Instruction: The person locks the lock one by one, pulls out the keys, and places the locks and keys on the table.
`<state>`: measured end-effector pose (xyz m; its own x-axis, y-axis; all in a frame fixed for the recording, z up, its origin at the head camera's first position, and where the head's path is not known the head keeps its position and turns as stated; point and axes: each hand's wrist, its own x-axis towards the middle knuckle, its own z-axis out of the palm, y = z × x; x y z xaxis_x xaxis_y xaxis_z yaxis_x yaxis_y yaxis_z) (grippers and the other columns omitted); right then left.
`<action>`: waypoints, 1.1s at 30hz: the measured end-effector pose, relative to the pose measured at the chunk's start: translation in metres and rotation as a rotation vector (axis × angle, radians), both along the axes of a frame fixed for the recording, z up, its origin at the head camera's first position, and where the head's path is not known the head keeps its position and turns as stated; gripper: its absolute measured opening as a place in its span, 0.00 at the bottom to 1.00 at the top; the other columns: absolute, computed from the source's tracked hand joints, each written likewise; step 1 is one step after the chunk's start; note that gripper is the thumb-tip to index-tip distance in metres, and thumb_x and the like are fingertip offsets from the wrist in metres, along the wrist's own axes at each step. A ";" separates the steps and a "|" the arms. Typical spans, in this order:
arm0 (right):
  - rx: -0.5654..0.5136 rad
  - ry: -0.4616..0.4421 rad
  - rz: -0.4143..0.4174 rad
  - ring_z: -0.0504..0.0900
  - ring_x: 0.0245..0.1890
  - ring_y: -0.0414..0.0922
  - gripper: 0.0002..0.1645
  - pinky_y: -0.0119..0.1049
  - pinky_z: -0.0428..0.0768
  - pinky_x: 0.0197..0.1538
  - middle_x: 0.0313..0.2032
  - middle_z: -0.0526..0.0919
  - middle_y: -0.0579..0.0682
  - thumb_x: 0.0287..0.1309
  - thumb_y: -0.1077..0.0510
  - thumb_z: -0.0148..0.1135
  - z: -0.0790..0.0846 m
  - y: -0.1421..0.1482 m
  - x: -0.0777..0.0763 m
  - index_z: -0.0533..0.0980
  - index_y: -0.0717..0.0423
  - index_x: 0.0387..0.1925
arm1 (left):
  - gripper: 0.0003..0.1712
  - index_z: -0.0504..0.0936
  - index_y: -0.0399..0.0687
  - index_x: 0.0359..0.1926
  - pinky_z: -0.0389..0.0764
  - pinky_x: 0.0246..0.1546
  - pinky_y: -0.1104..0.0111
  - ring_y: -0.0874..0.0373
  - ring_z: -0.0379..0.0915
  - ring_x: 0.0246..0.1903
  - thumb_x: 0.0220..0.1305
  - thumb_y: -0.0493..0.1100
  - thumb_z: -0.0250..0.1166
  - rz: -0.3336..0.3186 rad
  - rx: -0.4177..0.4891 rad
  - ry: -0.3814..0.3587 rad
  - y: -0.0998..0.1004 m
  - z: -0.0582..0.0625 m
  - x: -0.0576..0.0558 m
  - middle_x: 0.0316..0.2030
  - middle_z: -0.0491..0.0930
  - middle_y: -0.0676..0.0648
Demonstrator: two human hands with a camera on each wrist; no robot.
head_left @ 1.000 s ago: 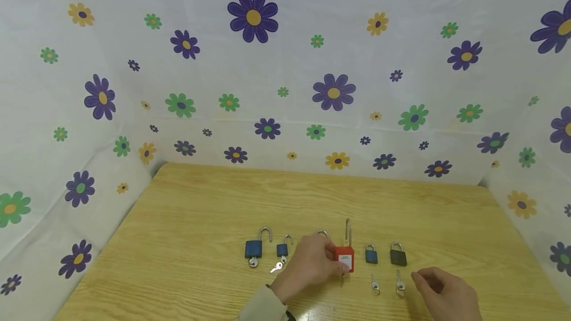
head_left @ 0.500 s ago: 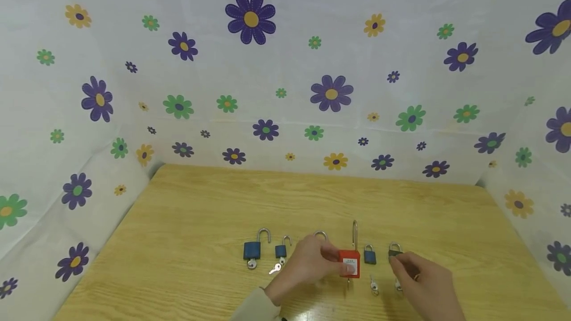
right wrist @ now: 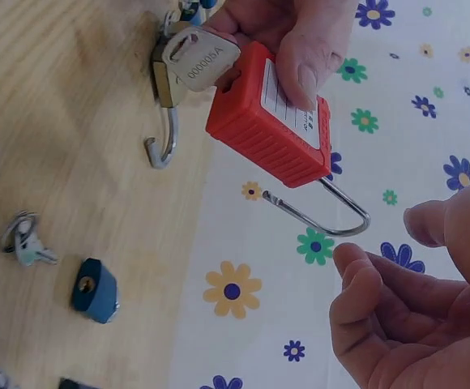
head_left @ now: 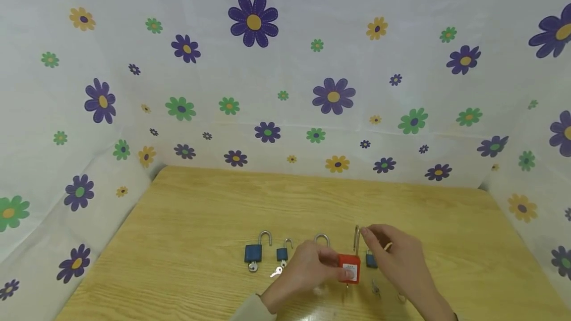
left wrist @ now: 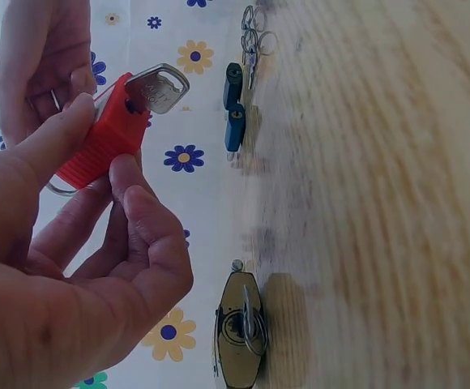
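My left hand (head_left: pixel 308 267) grips a red padlock (head_left: pixel 349 268) above the table, thumb on its white label. A flat metal key (right wrist: pixel 202 58) sticks out of its bottom, and its steel shackle (right wrist: pixel 356 220) is raised and swung out of the body. Beside that shackle is my right hand (head_left: pixel 399 256), thumb and forefinger parted; in the right wrist view a small gap shows between fingertips and metal. Under the right hand a small blue padlock (head_left: pixel 371 260) is partly covered. A brass-based padlock (right wrist: pixel 167 81) stands behind the left hand, its shackle raised.
To the left on the wooden table (head_left: pixel 187 222) lie a larger blue padlock (head_left: pixel 253 253) and a smaller blue padlock (head_left: pixel 282 254), both with raised shackles and keys. Loose keys (head_left: pixel 375 289) lie at the front right. A flowered cloth (head_left: pixel 294 63) walls the back and sides.
My right hand has moved left and up from the front right to the red padlock's shackle, now covering the dark padlock. The left hand has shifted the red padlock slightly right.
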<state>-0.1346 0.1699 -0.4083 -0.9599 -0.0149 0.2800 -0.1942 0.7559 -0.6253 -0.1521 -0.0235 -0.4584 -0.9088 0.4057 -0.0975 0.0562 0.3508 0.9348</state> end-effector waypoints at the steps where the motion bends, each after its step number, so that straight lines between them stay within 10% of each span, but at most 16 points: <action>1: 0.001 0.016 0.009 0.78 0.24 0.36 0.15 0.37 0.79 0.27 0.25 0.85 0.44 0.65 0.48 0.60 0.000 -0.002 -0.002 0.85 0.55 0.37 | 0.14 0.90 0.49 0.32 0.83 0.31 0.65 0.66 0.79 0.28 0.47 0.52 0.77 -0.002 -0.001 -0.001 0.000 0.000 0.000 0.27 0.88 0.54; 33: -0.041 0.187 0.131 0.77 0.20 0.36 0.07 0.34 0.79 0.20 0.26 0.87 0.46 0.55 0.70 0.67 0.007 -0.014 -0.004 0.84 0.56 0.31 | 0.15 0.90 0.45 0.38 0.83 0.30 0.70 0.66 0.81 0.27 0.51 0.47 0.76 -0.053 0.091 0.009 -0.004 0.000 0.000 0.29 0.90 0.50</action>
